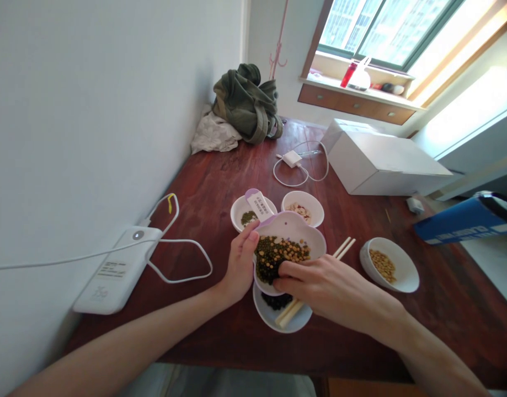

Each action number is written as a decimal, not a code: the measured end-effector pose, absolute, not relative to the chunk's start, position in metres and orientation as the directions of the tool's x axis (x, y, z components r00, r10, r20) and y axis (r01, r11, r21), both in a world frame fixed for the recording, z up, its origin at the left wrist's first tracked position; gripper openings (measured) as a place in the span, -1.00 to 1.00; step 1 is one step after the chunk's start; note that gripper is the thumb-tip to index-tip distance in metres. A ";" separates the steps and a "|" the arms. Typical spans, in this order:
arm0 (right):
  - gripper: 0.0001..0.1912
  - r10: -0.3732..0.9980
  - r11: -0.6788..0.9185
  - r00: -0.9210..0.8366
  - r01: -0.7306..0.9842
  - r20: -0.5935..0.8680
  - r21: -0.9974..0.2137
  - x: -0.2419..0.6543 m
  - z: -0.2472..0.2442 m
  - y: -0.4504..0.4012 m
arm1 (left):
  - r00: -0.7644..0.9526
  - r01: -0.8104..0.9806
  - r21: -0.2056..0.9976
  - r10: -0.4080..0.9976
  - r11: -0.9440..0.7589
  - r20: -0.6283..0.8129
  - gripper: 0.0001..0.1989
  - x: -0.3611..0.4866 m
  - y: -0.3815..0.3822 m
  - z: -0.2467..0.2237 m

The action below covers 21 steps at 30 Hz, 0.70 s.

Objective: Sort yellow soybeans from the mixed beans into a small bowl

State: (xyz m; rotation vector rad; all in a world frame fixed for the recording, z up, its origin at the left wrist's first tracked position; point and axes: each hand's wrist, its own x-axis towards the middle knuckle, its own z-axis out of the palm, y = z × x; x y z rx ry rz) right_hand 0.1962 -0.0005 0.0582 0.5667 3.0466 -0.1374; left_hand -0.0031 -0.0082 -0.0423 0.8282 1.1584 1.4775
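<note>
My left hand (240, 264) grips the left edge of a purple-rimmed white dish (315, 236), which holds green, yellow and black beans. Inside the dish, the bent fingers of my right hand (305, 278) press together at the black beans; what they pinch, if anything, is hidden. Below the dish, partly covered by it, a bowl (273, 321) contains black beans, with wooden chopsticks (290, 312) resting across it under my right hand. Behind stand a bowl of green beans (237, 212) with a labelled purple-white handle over it, and a bowl of pale, reddish pieces (316, 208).
A bowl of yellow beans (408, 274) stands at the right, near a blue box-like object (464, 220). A white power bank (116, 270) with cables lies left. Farther back are a charger (292, 159), a white box (394, 157) and a green bag (247, 105).
</note>
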 end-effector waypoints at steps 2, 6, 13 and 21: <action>-0.82 0.368 0.924 -0.927 0.373 -0.068 -0.089 0.197 0.056 0.001 | -0.234 -0.307 0.952 0.969 0.007 -0.083 -0.26 -0.003 -0.008 -0.042; -0.84 0.394 0.908 -0.911 0.406 -0.117 -0.103 0.197 0.057 0.003 | -0.209 -0.300 0.954 0.975 0.006 -0.071 -0.31 -0.003 -0.008 -0.041; -0.73 0.410 0.867 -0.886 0.452 -0.218 -0.209 0.193 0.064 0.005 | -0.222 -0.229 0.973 0.975 -0.036 -0.016 -0.41 -0.002 -0.008 -0.036; -0.65 0.397 0.855 -0.886 0.452 -0.239 -0.255 0.194 0.065 0.004 | -0.207 -0.242 0.969 0.978 -0.056 0.005 -0.36 -0.002 -0.008 -0.037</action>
